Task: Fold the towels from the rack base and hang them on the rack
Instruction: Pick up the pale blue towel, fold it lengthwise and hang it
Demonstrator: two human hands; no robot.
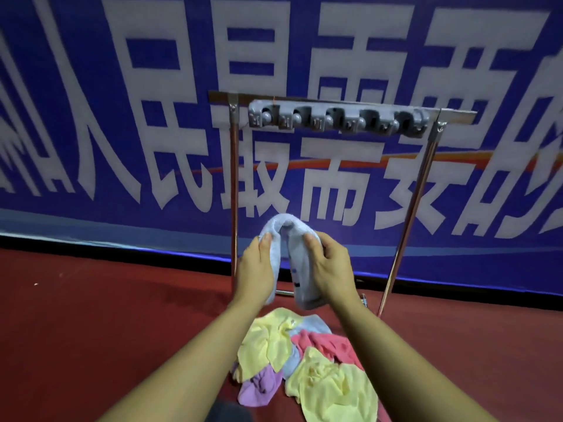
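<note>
Behind everything hung a blue banner (91, 86) with large white characters, and below it ran a dark red floor (91, 315). On that floor stood a metal rack (234, 193) of two shiny uprights and a top bar carrying a grey strip of clips (338, 118), with nothing hanging from it. In front of the rack, held up in the air, was a pale blue towel (289, 236), doubled over so that its fold arched at the top and its two halves hung down between the hands. The left hand (256, 269) had its grip closed on the left half, thumb on the near face and fingers behind; the right hand (330, 266) had its grip closed on the right half, fingers curled around its edge. Below the forearms, at the rack base, lay a loose heap: a yellow towel (265, 345) on the left, a second yellow towel (335, 388) nearest the camera, a pink towel (326, 342), a purple towel (259, 388) and another pale blue one partly buried. As far as could be judged, the task was near its start: this first towel was being folded, no towel was on the rack, and the whole heap was left to fold and hang.
</note>
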